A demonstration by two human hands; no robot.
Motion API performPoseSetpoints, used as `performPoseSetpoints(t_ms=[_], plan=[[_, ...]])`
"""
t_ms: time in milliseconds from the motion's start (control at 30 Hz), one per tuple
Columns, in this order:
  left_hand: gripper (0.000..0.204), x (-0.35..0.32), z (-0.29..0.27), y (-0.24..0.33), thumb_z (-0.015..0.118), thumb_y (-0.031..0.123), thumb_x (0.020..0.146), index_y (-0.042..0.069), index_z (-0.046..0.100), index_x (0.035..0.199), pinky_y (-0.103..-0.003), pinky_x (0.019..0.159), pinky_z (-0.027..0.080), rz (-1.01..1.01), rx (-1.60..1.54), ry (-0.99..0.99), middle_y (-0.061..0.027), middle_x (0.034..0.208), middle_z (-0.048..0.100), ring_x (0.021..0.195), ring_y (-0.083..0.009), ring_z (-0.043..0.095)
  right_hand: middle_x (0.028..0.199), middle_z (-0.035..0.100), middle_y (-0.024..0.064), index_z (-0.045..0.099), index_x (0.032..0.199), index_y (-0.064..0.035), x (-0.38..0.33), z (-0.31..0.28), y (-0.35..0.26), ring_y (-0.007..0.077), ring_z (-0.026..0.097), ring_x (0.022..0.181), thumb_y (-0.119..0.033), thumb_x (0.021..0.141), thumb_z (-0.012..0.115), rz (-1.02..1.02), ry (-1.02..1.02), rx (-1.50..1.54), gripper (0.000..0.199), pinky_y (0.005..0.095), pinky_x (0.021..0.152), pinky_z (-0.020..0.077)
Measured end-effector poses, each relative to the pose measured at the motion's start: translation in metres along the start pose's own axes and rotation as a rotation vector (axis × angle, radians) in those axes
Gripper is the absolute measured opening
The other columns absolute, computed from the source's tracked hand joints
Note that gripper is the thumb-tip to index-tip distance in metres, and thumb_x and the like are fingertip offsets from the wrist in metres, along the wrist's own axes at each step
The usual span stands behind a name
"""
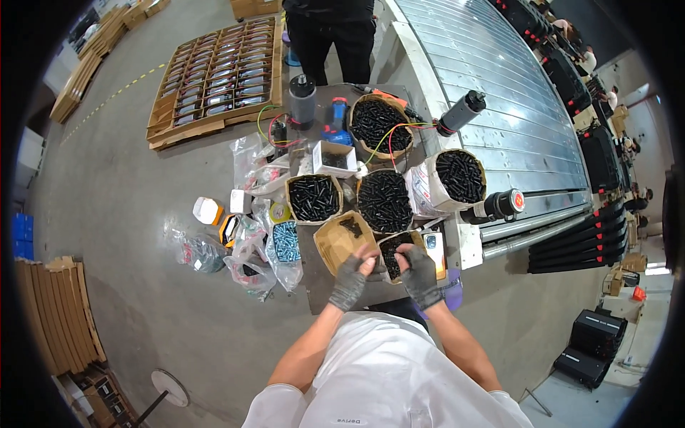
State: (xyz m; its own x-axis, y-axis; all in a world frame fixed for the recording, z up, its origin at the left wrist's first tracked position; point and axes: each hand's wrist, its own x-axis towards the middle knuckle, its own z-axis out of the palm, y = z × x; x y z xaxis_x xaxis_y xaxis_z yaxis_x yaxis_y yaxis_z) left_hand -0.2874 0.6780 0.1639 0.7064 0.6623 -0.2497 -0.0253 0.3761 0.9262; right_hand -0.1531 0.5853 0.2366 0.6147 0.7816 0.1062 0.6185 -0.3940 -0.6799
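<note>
My left hand [350, 279], in a dark grey fingerless glove, hovers at the near edge of an open cardboard box [331, 245] that holds a small cluster of black parts [351, 227]. Its bare fingertips are drawn together and slightly blurred; whatever they hold is too small to make out. Gloved the same way, my right hand [421, 277] is over a smaller box of small dark parts [391, 255]. Thumb and fingers are pinched there, and their contents cannot be told. A gap separates the two hands.
Boxes of black cylindrical parts [385, 202] crowd the table, with a bag of blue parts [287, 241] to the left. A phone [434, 250] lies at the right. Cylindrical motors [461, 114] stand near a metal roller conveyor [499, 121]. Across the table stands a person [330, 36].
</note>
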Motion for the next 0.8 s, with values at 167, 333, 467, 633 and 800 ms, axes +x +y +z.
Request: performPoseSetpoints(t_ms=[167,333,467,633,800], plan=[[0.036,-0.011,-0.080,-0.049,0.058,0.028,0.093,-0.001,0.054,0.114,-0.026,0.071,0.048,0.076,0.205,0.487,-0.0069,0.088,0.062,0.074,-0.0121,0.057,0.090,0.064,0.0157,0.059,0.095,-0.0030,0.026,0.042,0.012,0.0349,0.062,0.086,-0.012,0.084,0.058,-0.046,-0.217,-0.045,0.013,0.0415,0.074,0.0484],[0.061,0.001,-0.090,-0.066,0.068,0.036,0.081,-0.005,0.049,0.123,-0.041,0.084,0.047,0.000,0.795,0.506,-0.0221,0.100,0.059,0.095,-0.0347,0.059,0.091,0.064,0.0154,0.061,0.093,-0.0027,0.056,0.111,0.026,0.0346,0.062,0.086,-0.006,0.080,0.059,-0.245,-0.300,-0.045,0.014,0.0405,0.076,0.0494],[0.050,0.009,-0.084,-0.059,0.064,0.023,0.079,-0.001,0.051,0.122,-0.044,0.087,0.046,0.006,0.867,0.464,-0.0240,0.102,0.060,0.097,-0.0405,0.057,0.090,0.062,0.0167,0.063,0.089,-0.0052,0.073,0.149,0.033,0.0360,0.060,0.086,-0.004,0.075,0.057,-0.147,-0.431,-0.186,0.016,0.0425,0.076,0.0489],[0.047,0.013,-0.084,-0.063,0.058,0.015,0.079,0.004,0.052,0.124,-0.044,0.085,0.047,0.043,0.841,0.425,-0.0212,0.102,0.061,0.096,-0.0373,0.059,0.094,0.061,0.0143,0.064,0.090,-0.0079,0.082,0.157,0.051,0.0348,0.060,0.089,-0.003,0.076,0.056,-0.134,-0.342,-0.187,0.016,0.0417,0.077,0.0491],[0.049,0.009,-0.086,-0.047,0.058,0.014,0.077,0.004,0.053,0.125,-0.042,0.083,0.047,0.039,0.812,0.374,-0.0199,0.099,0.062,0.093,-0.0356,0.059,0.099,0.062,0.0121,0.063,0.094,-0.0059,0.061,0.089,0.033,0.0323,0.061,0.089,-0.001,0.080,0.057,-0.248,0.002,0.115,0.016,0.0383,0.075,0.0507]])
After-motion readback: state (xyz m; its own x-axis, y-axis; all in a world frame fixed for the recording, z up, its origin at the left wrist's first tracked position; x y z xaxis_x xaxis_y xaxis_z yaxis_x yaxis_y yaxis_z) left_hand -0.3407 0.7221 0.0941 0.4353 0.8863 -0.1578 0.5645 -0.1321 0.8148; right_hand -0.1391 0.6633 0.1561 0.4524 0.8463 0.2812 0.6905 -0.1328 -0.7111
